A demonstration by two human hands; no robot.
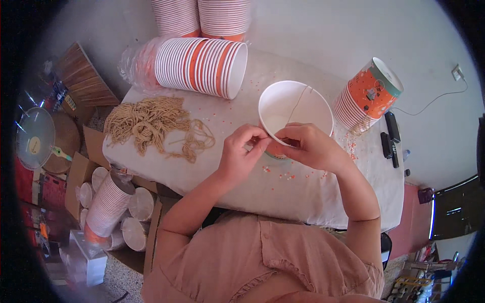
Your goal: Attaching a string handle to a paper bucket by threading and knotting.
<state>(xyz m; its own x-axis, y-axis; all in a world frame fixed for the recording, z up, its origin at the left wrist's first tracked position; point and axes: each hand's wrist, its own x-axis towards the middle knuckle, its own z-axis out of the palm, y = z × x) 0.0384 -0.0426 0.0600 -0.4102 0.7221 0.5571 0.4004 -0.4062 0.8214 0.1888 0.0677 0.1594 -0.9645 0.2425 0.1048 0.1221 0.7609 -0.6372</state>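
A white-lined paper bucket with an orange and green outside stands tilted toward me at the table's front. A thin tan string runs from its far rim down inside, toward my right hand. My right hand is closed over the near rim, fingers inside the bucket. At the rim's near left, my left hand is closed in a pinch, thumb against forefinger; what lies between them is too small to make out. Left of my hands lies a loose bundle of tan strings, some strands trailing off it.
A nested stack of paper buckets lies behind the bundle, with upright stacks beyond. Another stack stands at right, near black devices. Small orange and white bits dot the white table cover. A carton of wrapped buckets sits lower left.
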